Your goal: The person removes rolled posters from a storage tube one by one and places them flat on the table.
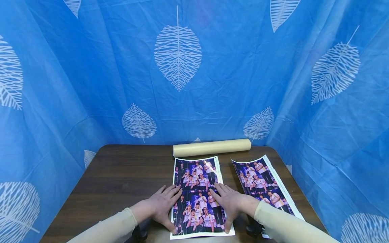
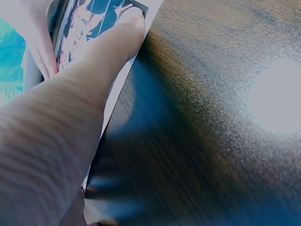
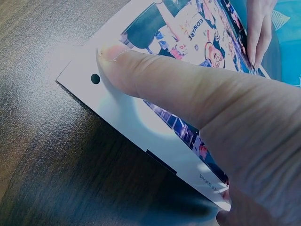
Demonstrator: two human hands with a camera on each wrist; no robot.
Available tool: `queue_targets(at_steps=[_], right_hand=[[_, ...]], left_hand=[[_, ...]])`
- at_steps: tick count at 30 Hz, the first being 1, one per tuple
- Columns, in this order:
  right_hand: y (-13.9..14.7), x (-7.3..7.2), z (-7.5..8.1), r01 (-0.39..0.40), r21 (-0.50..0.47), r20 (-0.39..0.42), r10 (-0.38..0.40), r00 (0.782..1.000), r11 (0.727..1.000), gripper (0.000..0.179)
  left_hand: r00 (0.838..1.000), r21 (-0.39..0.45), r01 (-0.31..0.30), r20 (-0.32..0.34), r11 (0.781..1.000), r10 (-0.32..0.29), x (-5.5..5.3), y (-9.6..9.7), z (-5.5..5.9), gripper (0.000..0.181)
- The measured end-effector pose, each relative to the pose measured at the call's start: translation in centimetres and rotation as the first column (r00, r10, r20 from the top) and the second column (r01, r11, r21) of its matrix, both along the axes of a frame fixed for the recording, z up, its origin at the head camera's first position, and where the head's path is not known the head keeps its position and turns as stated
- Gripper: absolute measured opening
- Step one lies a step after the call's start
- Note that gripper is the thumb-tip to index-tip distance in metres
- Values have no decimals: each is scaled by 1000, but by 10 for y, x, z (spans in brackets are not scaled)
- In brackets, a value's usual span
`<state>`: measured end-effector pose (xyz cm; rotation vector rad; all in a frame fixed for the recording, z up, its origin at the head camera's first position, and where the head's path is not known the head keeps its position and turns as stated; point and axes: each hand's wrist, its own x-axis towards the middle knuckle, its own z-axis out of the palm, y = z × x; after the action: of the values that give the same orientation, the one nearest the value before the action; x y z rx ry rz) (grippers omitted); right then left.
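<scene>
A glossy printed photo sheet [image 1: 199, 199] with a white border lies on the dark wooden table, showing the same group picture twice, one above the other. On its left edge rests my left hand [image 1: 164, 206], fingers spread and thumb near the lower left corner. My right hand [image 1: 229, 202] lies likewise along the right edge, its thumb by the lower right corner. In the right wrist view, the thumb [image 3: 117, 66] presses on the white border beside a black dot. In the left wrist view, the other thumb [image 2: 131, 28] touches the sheet's corner.
A second photo sheet [image 1: 264, 180] of the same kind lies to the right, partly beneath the right forearm, its upper left corner curled. Along the back edge of the table [image 1: 121, 175] lies a pale yellow roll [image 1: 212, 147]. Blue leaf-patterned cloth [image 1: 218, 84] hangs behind and on both sides.
</scene>
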<state>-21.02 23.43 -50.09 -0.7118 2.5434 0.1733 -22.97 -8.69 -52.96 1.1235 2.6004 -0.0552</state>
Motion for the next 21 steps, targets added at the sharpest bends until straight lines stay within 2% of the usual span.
queue_targets(at_steps=[11, 17, 21], right_hand=[[0, 0, 3, -17, 12, -15, 17, 1000, 1000, 150], [0, -3, 4, -25, 18, -2, 25, 1000, 1000, 147], [5, -4, 7, -3, -41, 18, 3, 1000, 999, 136]], left_hand=[[1000, 11, 1, -11, 1000, -1, 0, -1, 0, 139], [1000, 30, -1, 31, 1000, 0, 0, -1, 10, 134], [998, 93, 8, 66, 996, -14, -4, -6, 15, 124]])
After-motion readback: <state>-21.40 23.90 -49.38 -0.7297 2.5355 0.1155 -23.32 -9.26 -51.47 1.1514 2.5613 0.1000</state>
